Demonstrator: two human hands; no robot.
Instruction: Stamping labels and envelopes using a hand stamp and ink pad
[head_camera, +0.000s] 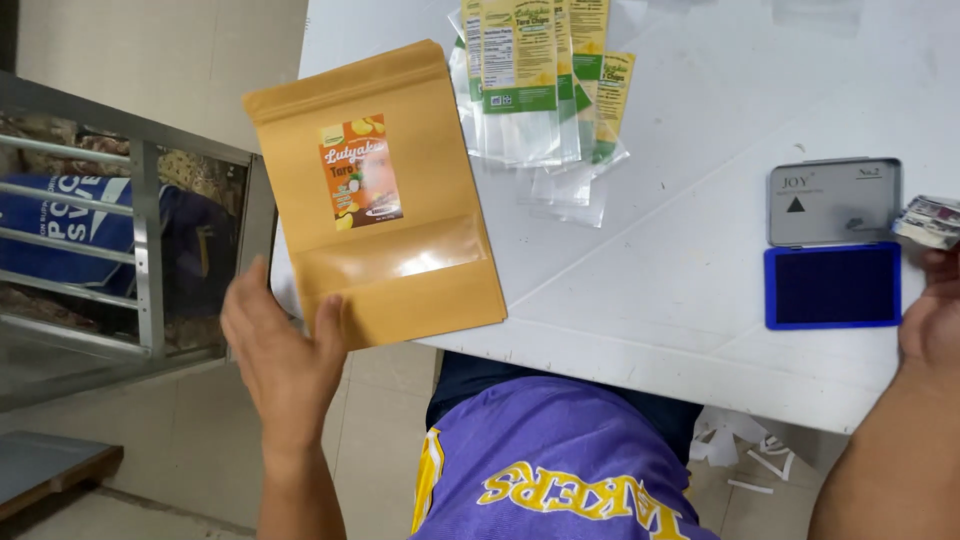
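Left hand (283, 350) holds the brown pouch (375, 195) by its bottom edge, fingers closed on it; right hand (930, 320) grips a small stamp (930, 220) beside the open ink pad (835, 283) — likely stamping next, which needs the pouch flat on the desk (680, 200).

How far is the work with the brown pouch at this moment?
Done: the brown pouch carries its label, and the blue ink pad lies open on the white table. In hand: the left hand holds the pouch's bottom edge; the right hand holds a small stamp-like object. Left: clear labelled bags lie piled, untouched.
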